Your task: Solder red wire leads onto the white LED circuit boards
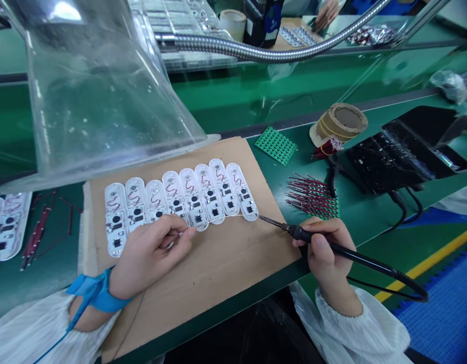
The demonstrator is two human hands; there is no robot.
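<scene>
My right hand point(328, 247) grips a soldering iron point(304, 233) like a pen. The iron's tip is at the lower end of the rightmost white oval circuit board point(242, 192). Pinched in my left hand point(157, 250) is a thin solder wire point(226, 217), which runs right to that same board end. Several such boards stand in a slanting row on a brown cardboard sheet point(218, 273), each with red wires near its top and dark chips. My left hand partly covers the boards in the middle of the row. A blue wrist strap point(100, 290) circles my left wrist.
A clear plastic hood point(104, 96) hangs at upper left, with a flexible metal hose point(256, 53). To the right are a green board point(276, 145), a bundle of red wires point(309, 194), a tape roll point(341, 124) and a black stand point(392, 156). Another person's hand point(326, 14) shows beyond.
</scene>
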